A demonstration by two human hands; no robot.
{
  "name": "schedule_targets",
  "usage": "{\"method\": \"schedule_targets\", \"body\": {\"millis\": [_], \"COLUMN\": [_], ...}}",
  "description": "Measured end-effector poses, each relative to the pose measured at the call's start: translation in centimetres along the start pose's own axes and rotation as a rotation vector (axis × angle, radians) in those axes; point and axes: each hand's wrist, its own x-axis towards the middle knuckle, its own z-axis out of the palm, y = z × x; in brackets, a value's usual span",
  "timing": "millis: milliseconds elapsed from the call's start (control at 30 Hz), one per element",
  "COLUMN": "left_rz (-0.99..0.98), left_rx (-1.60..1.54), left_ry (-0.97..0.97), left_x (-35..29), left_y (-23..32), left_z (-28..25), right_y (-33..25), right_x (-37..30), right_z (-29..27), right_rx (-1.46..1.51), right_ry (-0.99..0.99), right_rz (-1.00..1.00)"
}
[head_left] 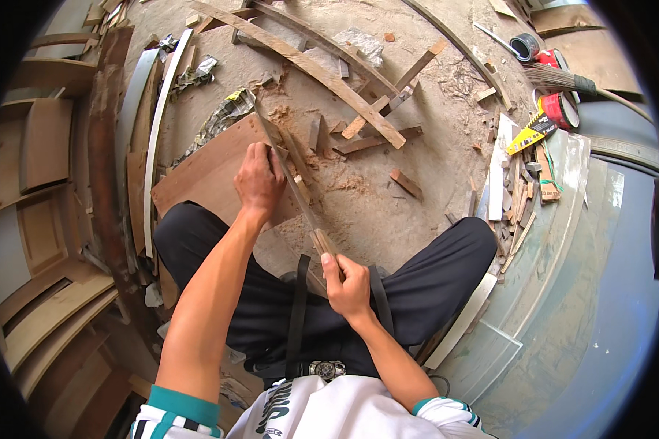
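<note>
Head view: right hand (347,287) fingers closed round handle (321,241) of saw (299,193); left hand (260,183) fingers curled on board (209,164), just beside blade (305,208), pinching or only pressing: can't tell. Saw along board's right edge, toward floor's (428,164) left edge. Risk: nicked left fingers if board slips, stroke drifts.

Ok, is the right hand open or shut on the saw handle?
Shut: the right hand is closed around the wooden saw handle, its thumb lying along it.
</note>
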Motion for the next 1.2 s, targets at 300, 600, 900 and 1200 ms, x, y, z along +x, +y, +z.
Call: {"method": "schedule_targets", "body": {"millis": [300, 600, 900, 1200], "left_rz": [-0.086, -0.031, -0.378, -0.374], "left_rx": [0.014, 0.145, 0.051, 0.252], "left_ry": [0.019, 0.077, -0.032, 0.063], "left_x": [0.0, 0.9, 1.6, 1.7], "left_y": [0.4, -1.2, -0.4, 0.0], "left_z": [0.5, 1.1, 1.0, 2.1], "right_y": [0.0, 0.3, 0.5, 0.0], "right_x": [0.9, 0.1, -0.1, 0.0], "right_z": [1.4, 0.7, 0.6, -0.1], "right_rx": [0.051, 0.064, 0.009, -0.016], "right_ry": [0.007, 0.004, 0.001, -0.048], "right_rz": [0.05, 0.048, 0.02, 0.086]}}
